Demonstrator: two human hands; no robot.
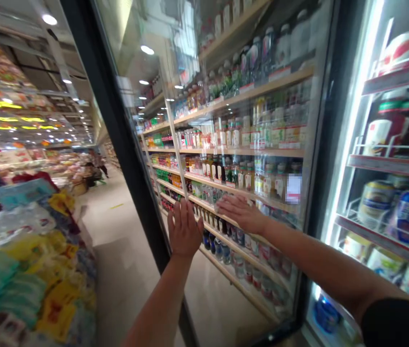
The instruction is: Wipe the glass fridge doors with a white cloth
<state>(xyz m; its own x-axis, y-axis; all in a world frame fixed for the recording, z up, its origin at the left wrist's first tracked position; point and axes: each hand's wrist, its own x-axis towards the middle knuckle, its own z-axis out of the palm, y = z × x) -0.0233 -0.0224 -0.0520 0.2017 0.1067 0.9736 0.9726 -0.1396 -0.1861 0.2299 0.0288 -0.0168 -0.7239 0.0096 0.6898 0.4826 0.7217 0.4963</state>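
Note:
Both of my hands press flat against a glass fridge door (226, 72) that swings open to the left. My left hand (184, 231) lies with its fingers stretched upward near the door's black left edge. My right hand (240, 212) is spread flat on the glass a little further right, fingers pointing left. Neither hand holds anything. The glass mirrors store shelves full of bottles. To the right, the lit fridge interior (392, 164) shows wire racks with tubs and cartons.
A bin of packaged goods in yellow, teal and clear wrappers (27, 260) stands at the lower left. A grey aisle floor (114, 226) runs back between it and the door. People stand far down the aisle (94, 171).

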